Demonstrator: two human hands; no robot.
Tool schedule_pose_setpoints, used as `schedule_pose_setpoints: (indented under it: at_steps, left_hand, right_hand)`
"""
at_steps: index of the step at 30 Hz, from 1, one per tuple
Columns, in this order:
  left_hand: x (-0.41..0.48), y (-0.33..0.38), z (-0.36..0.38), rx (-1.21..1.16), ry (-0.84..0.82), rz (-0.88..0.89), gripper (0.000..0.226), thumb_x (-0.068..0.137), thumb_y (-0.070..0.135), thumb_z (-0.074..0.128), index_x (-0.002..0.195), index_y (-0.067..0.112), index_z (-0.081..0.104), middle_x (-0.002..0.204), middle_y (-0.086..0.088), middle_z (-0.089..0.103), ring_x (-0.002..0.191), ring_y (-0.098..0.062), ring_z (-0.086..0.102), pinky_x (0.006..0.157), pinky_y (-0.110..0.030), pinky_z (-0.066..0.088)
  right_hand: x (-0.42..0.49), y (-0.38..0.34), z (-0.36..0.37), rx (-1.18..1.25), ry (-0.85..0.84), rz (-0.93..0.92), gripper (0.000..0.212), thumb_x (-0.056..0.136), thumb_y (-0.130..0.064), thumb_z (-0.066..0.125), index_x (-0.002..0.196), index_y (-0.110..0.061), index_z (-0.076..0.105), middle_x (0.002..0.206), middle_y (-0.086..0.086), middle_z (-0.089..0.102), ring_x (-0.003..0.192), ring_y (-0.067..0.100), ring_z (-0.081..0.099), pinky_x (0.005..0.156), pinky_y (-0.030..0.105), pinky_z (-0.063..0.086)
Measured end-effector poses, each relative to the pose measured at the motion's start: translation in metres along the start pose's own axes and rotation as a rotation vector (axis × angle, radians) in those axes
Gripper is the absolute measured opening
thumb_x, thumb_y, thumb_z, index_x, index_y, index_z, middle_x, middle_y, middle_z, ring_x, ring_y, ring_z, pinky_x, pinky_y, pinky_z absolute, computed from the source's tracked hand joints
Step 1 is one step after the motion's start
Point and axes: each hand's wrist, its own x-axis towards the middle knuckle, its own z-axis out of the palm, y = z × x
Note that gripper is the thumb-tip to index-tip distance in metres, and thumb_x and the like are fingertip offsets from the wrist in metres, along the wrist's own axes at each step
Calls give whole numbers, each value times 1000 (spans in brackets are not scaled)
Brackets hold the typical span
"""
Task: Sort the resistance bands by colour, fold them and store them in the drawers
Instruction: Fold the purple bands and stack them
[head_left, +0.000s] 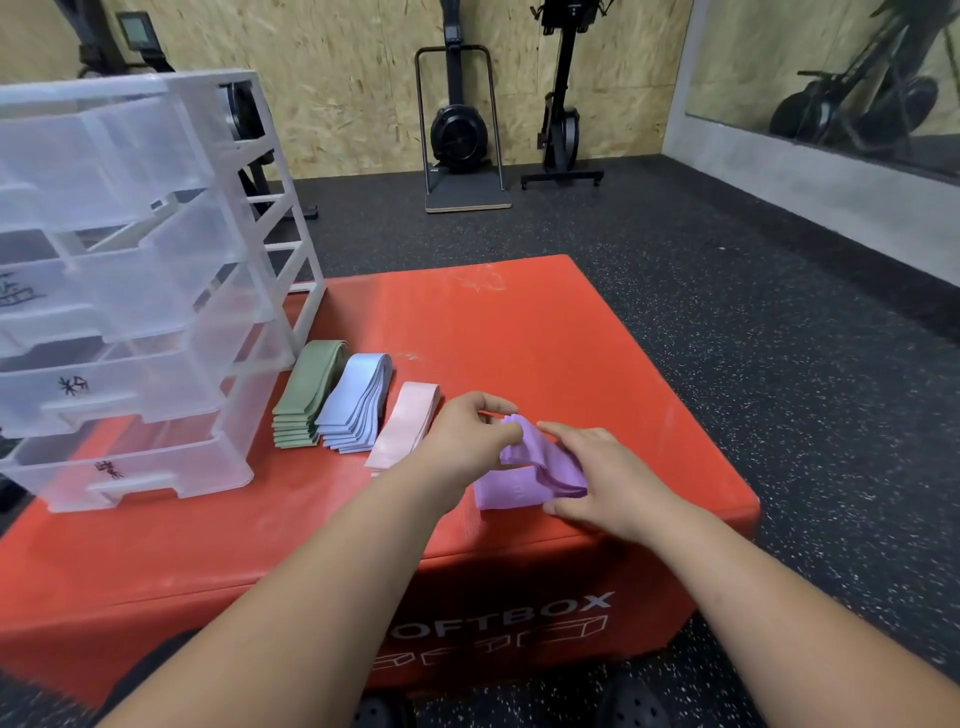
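Note:
On the red soft box (519, 322) lie three flat stacks side by side: green bands (309, 392), light blue bands (353, 400) and pink bands (408, 423). To their right is a bunch of purple bands (524, 480), partly folded over. My left hand (467, 434) pinches the far end of the purple bands. My right hand (608, 475) presses and grips their right side. The clear plastic drawer unit (130, 291) stands at the box's left, with its drawers pulled out in steps.
The box's front edge runs just below my hands. Dark speckled rubber floor (779, 364) surrounds it. Black exercise machines (460, 130) stand against the chipboard wall at the back. A mirror (841, 67) and a low grey wall are at the right.

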Motion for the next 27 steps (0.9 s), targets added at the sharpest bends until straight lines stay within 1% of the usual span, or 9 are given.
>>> schedule_pose_setpoints:
  at_steps: [4,9,14,16,18,20,23,25,27]
  left_hand:
    - [-2,-3,-16,12,49,-26,22,90,1,63,110,9,69,93,-15,64,78,-24,64,77,-41,67]
    - [-3,-12,-29,73,120,-64,18,88,1,65,103,9,69,83,-9,64,72,-24,61,80,-49,65]
    - [-3,-25,-37,192,161,-46,16,88,6,65,101,14,67,81,-7,66,63,-21,61,75,-45,64]
    - [-2,-31,-39,351,155,2,19,88,11,65,105,19,67,82,-3,69,65,-20,63,63,-33,58]
    - [-2,-35,-38,529,128,63,24,89,12,64,111,20,66,83,0,68,70,-20,61,57,-27,43]
    - [-1,-42,-34,715,97,166,30,91,14,65,120,19,65,98,-2,64,85,-24,61,67,-30,41]
    - [2,-52,-28,967,8,269,38,90,12,62,128,19,61,120,-8,53,103,-33,63,88,-40,50]
    - [2,-54,-25,1161,-15,346,33,90,13,57,122,18,59,118,-9,52,104,-36,61,87,-49,53]
    - [3,-52,-23,1328,-7,446,30,89,17,56,118,19,59,117,-8,53,107,-34,55,87,-50,51]
  right_hand:
    - [6,4,0,-40,2,-57,90,74,-46,77,155,-32,41,146,-8,56,131,20,52,110,35,42]
    - [10,9,-4,-33,-9,-80,80,76,-34,80,150,-31,50,133,-6,61,125,16,57,108,33,44]
    - [11,15,-5,-14,-36,-99,72,74,-35,79,143,-35,57,123,-12,63,118,12,59,106,33,45]
    - [12,16,-6,-17,-38,-102,70,75,-34,82,141,-35,59,124,-14,63,117,9,59,106,30,45]
    - [12,18,-7,-24,-32,-107,67,75,-35,85,138,-35,62,123,-15,64,115,8,59,105,29,45]
    - [12,19,-8,-37,-27,-109,64,76,-37,86,136,-34,63,123,-16,65,114,8,59,105,30,46]
    - [12,21,-10,-51,-42,-120,59,75,-40,89,130,-34,67,121,-16,66,112,10,60,103,31,46]
    - [13,22,-11,-56,-54,-126,57,73,-42,90,126,-35,70,119,-17,67,111,9,61,102,30,46]
    - [12,23,-13,-49,-55,-123,58,72,-42,91,125,-35,70,119,-18,67,111,7,61,101,28,46]
